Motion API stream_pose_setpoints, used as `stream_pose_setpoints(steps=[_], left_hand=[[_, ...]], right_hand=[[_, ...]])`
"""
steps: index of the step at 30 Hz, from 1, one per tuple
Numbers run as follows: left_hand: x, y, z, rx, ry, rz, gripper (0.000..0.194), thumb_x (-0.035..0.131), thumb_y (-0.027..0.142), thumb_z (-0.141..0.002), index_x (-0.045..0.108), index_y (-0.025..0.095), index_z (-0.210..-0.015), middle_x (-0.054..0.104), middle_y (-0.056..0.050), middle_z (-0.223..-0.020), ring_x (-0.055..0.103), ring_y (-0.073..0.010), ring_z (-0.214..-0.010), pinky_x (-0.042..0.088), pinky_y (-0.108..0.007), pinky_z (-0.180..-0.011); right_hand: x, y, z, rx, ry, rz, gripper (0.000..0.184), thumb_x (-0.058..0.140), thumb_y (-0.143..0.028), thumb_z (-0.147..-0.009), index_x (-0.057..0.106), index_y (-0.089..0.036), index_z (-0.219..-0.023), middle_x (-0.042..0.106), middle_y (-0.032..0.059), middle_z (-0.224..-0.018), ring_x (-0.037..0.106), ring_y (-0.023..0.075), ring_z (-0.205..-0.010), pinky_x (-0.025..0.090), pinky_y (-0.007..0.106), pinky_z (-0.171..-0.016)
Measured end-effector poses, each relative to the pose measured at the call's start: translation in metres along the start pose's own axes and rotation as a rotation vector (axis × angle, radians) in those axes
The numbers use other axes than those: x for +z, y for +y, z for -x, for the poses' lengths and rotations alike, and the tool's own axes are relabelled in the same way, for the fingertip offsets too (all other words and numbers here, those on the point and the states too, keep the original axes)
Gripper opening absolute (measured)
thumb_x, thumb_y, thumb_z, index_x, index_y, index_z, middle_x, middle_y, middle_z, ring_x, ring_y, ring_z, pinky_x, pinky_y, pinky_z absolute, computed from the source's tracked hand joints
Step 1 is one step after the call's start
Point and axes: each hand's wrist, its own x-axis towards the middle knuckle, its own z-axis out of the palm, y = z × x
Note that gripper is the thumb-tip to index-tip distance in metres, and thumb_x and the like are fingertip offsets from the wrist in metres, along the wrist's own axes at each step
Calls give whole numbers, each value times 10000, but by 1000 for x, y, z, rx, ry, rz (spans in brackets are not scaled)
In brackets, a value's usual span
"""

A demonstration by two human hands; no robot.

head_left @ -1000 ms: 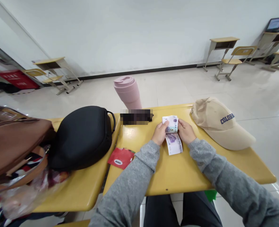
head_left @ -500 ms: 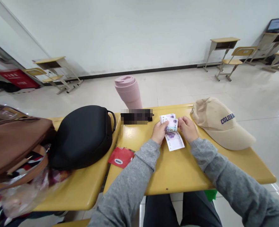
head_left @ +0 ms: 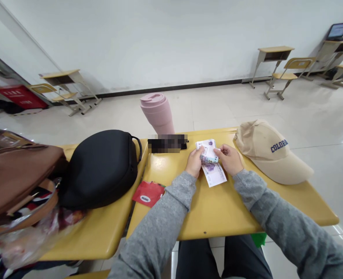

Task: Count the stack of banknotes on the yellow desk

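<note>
Head view shows banknotes [head_left: 210, 160] over the yellow desk [head_left: 218, 219], probably light and soft, best taken by the edges, the left hand [head_left: 193, 162] pinching their left side and the right hand [head_left: 231, 159] pinching a right edge, with "5" readable on them and "COLOR" on the beige cap [head_left: 264, 149].

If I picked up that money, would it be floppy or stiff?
Probably floppy: the money bends between the left hand and the right hand. It should be light, since it looks like thin paper. It might slide apart if the grip loosened, because the pieces overlap unevenly.
</note>
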Motion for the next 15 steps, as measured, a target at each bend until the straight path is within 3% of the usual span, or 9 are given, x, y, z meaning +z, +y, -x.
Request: stream_pose_setpoints(steps=[5, 9, 15], left_hand=[[-1, 0, -3, 4, 27, 29, 311, 697, 392, -659, 661, 129, -820, 709, -72, -827, 651, -187, -775, 480, -304, -751], [-1, 1, -1, 23, 19, -13, 252, 672, 370, -672, 657, 132, -755, 692, -53, -750, 635, -176, -715, 467, -289, -699], [-2, 1, -1, 16, 16, -43, 215, 668, 349, -665, 636, 142, -714, 653, -21, -671, 585, -139, -613, 436, -265, -617]], right_hand=[[1, -7, 3, -66, -12, -137, 255, 603, -412, -759, 525, -186, -671, 488, -31, -597, 426, 110, -561, 360, 247, -550], [2, -15, 7, -61, -100, -239, 243, 590, -430, -764, 580, -188, -785, 538, -20, -638, 445, 113, -557, 358, 247, -534], [-1, -22, 10, -50, -114, -233, 300, 557, -495, -778, 556, -202, -714, 420, -45, -519, 370, 106, -486, 317, 253, -486]])
